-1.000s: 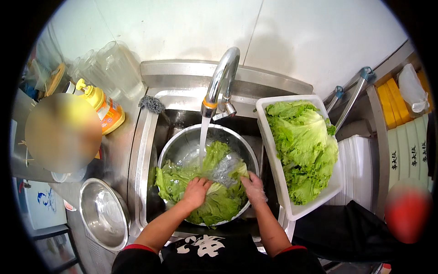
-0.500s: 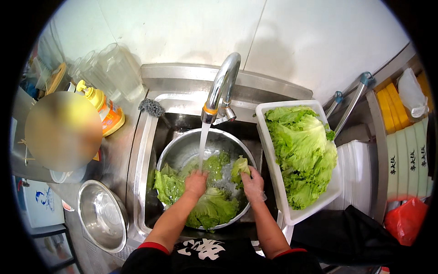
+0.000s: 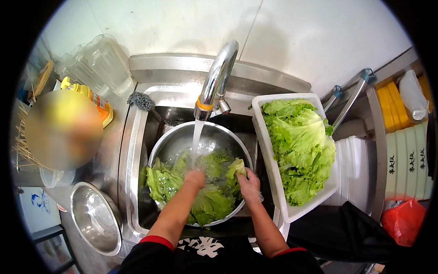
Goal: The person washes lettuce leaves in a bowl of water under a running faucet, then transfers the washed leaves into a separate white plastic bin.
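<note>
A wide steel bowl (image 3: 157, 144) stands in the sink (image 3: 150, 214), with water and loose lettuce leaves (image 3: 211, 208) in it. From the faucet (image 3: 219, 75) a stream of water (image 3: 197, 141) runs into the bowl. My left hand (image 3: 195, 179) is down among the leaves beside the stream, its fingers hidden by splashing water. At the bowl's right side my right hand (image 3: 251, 187), in a thin clear glove, pinches a lettuce leaf (image 3: 234, 168) between thumb and fingers.
A white tub (image 3: 288, 212) heaped with lettuce (image 3: 303, 146) rests over the sink's right edge. To the left are an empty steel bowl (image 3: 95, 219), a steel scrubber (image 3: 140, 101), a yellow bottle (image 3: 102, 107) and glass pitchers (image 3: 107, 64). White trays (image 3: 353, 169) are stacked at right.
The whole scene has shifted slightly left in the view. My right hand still grips the leaf, now a little lower at the bowl's rim. My left hand stays in the bowl.
</note>
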Tool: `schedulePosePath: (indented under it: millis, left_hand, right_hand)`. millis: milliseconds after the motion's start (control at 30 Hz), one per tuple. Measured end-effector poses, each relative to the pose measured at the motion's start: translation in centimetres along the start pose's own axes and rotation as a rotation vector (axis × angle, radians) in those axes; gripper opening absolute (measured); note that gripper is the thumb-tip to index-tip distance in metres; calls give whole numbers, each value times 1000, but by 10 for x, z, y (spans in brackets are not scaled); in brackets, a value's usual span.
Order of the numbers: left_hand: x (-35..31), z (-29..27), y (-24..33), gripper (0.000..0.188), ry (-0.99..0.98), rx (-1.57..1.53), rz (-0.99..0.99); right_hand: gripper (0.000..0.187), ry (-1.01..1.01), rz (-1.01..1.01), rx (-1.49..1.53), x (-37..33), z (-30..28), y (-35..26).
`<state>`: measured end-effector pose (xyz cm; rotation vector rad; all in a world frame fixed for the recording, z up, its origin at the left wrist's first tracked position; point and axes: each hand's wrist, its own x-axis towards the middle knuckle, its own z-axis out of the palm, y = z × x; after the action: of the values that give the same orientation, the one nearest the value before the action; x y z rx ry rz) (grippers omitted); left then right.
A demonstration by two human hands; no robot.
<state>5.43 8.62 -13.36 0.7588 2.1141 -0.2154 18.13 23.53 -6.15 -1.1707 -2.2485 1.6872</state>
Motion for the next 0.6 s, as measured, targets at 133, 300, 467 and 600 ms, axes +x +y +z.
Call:
schedulePosePath:
  millis: [133,300,467,600]
  left_hand:
    - [11,6,-25,28,157,-276,154]
    - [-19,-64,-42,33,128,-568,275]
    - [-42,-79,-61,27,-187,-1385,213]
    - [-51,-73,-67,27,-364,-1626,254]
  right_hand:
    - [35,31,-19,4,1,-7,5]
    - [33,14,-29,-8,-4,-8,-10]
    - [32,-68,-163,25,-3,-9,-10]
    - [31,-242,-260,65,-2,-16,-25]
